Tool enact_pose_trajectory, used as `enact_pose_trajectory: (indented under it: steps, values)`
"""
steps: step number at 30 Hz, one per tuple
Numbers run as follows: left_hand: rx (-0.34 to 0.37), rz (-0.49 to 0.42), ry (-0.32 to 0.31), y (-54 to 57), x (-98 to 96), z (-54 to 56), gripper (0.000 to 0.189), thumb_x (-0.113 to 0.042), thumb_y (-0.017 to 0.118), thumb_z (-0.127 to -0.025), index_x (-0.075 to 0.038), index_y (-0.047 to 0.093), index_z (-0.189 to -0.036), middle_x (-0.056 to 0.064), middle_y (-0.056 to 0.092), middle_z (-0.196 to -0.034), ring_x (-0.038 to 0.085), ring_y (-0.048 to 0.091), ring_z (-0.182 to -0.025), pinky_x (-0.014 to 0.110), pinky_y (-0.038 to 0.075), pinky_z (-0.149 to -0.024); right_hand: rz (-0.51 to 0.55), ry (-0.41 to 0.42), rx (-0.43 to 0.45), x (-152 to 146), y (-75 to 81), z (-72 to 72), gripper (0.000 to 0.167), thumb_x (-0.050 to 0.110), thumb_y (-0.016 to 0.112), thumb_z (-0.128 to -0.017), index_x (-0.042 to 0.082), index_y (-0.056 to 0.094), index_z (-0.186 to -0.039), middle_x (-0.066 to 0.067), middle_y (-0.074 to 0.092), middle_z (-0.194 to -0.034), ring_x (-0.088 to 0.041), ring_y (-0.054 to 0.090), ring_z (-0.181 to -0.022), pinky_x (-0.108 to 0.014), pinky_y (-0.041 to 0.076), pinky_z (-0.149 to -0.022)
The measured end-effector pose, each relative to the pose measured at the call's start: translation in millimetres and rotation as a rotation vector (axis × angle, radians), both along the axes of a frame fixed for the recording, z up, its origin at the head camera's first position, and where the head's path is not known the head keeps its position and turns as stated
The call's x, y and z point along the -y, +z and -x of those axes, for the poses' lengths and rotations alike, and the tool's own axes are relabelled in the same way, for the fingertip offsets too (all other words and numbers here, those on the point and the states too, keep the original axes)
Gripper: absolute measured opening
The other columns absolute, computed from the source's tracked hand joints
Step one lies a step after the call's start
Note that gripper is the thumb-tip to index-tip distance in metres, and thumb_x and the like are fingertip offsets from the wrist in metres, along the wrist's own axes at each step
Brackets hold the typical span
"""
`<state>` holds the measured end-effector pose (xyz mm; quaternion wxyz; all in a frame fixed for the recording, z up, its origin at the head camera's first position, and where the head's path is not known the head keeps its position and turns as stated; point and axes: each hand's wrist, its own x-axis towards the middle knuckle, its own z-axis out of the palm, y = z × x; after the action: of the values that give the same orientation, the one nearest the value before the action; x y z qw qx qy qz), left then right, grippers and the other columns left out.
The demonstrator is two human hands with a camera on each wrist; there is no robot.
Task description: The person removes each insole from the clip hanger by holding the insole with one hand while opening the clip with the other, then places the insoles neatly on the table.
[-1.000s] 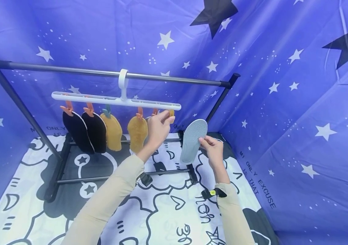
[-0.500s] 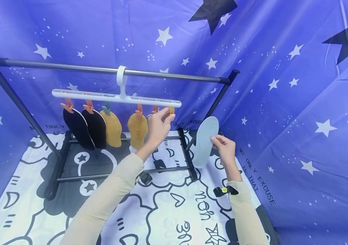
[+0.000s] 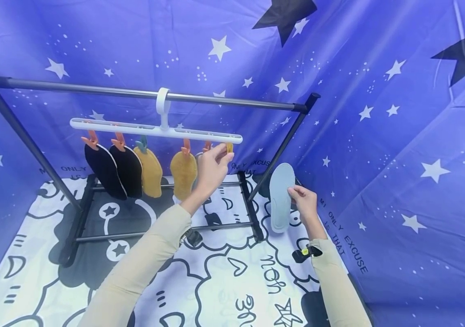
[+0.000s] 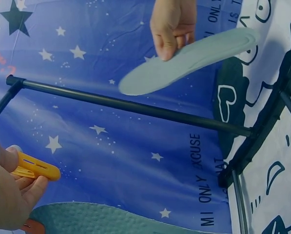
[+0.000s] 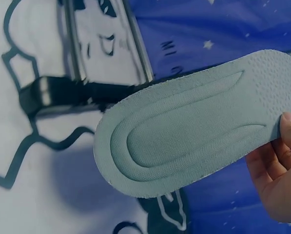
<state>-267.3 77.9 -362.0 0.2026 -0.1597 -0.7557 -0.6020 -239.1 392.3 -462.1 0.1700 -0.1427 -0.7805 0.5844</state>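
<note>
My left hand (image 3: 212,170) pinches a yellow clothespin (image 4: 38,168) at the right end of the white hanger (image 3: 130,128). To its right, my right hand (image 3: 304,202) holds a grey-green insole (image 3: 282,195) by its edge, thumb on one face and fingers behind, as the right wrist view shows. That insole hangs upright, apart from the hanger. Orange clips hold two black insoles (image 3: 103,175) and one tan insole (image 3: 184,175); a teal clip (image 3: 141,144) holds another tan insole (image 3: 150,175). A second grey-green insole (image 4: 96,219) hangs close by my left hand, mostly hidden behind it in the head view.
The hanger hooks over the top bar (image 3: 232,102) of a black metal rack. The rack's foot (image 3: 253,213) stands on a black-and-white printed cloth (image 3: 224,281). Blue star-printed fabric (image 3: 388,136) surrounds the back and sides.
My right hand has moved right, then slightly down, carrying the grey-green insole away from the hanger. My left hand keeps its pinch on the yellow clothespin.
</note>
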Motion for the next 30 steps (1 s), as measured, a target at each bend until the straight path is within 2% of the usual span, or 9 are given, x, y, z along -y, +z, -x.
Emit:
enact_pose_trajectory:
  steps: [3,9,16,20,25,30]
  values:
    - [0.014,-0.001,-0.007,-0.6,0.3,0.1,0.027,-0.009,0.07,-0.095,-0.003,0.072,-0.122,0.016,0.076,-0.116,0.026,0.076,-0.103,0.033,0.06,-0.092,-0.035,-0.001,0.064,-9.8,-13.1,4.3,0.034,0.013,0.068,-0.098,-0.013,0.066,-0.12,0.012,0.073,-0.087,0.004,0.062,-0.07,-0.016,0.056,-0.066]
    - [0.008,0.004,0.013,-2.6,-1.0,1.3,0.029,-0.009,0.071,-0.095,-0.003,0.071,-0.123,0.016,0.075,-0.116,0.027,0.076,-0.103,0.033,0.061,-0.092,-0.084,0.026,0.158,-20.1,-34.9,11.5,0.036,0.015,0.068,-0.099,-0.012,0.066,-0.122,0.015,0.067,-0.077,0.002,0.06,-0.068,-0.022,0.058,-0.069]
    - [-0.022,-0.009,0.016,-4.0,-2.1,3.0,0.026,-0.008,0.07,-0.095,-0.001,0.072,-0.12,0.017,0.076,-0.115,0.028,0.076,-0.104,0.035,0.061,-0.092,-0.123,0.062,0.237,-21.8,-52.1,14.1,0.034,0.012,0.064,-0.101,-0.013,0.065,-0.123,-0.005,0.072,-0.099,0.001,0.058,-0.079,-0.03,0.061,-0.078]
    - [-0.012,-0.021,0.007,-3.8,-2.0,2.7,0.027,-0.008,0.071,-0.095,-0.002,0.072,-0.121,0.016,0.076,-0.115,0.028,0.075,-0.105,0.034,0.06,-0.093,-0.131,0.068,0.263,-25.0,-62.0,15.3,0.031,0.011,0.064,-0.101,-0.013,0.066,-0.121,-0.004,0.071,-0.097,-0.003,0.057,-0.079,-0.035,0.06,-0.081]
    - [0.003,-0.01,0.014,-1.8,-1.6,1.8,0.026,-0.009,0.071,-0.094,-0.003,0.073,-0.12,0.016,0.076,-0.116,0.027,0.075,-0.104,0.033,0.06,-0.093,-0.154,0.077,0.301,-25.4,-71.1,15.8,0.031,0.009,0.066,-0.099,-0.015,0.066,-0.118,0.001,0.07,-0.087,-0.007,0.058,-0.073,-0.031,0.057,-0.072]
    - [0.024,0.01,0.02,-0.8,-1.2,2.1,0.026,-0.011,0.071,-0.095,-0.005,0.073,-0.121,0.015,0.076,-0.116,0.026,0.075,-0.105,0.033,0.06,-0.094,-0.174,0.085,0.339,-23.9,-76.3,14.4,0.033,0.009,0.066,-0.098,-0.016,0.065,-0.118,-0.004,0.07,-0.086,-0.009,0.059,-0.071,-0.027,0.055,-0.067]
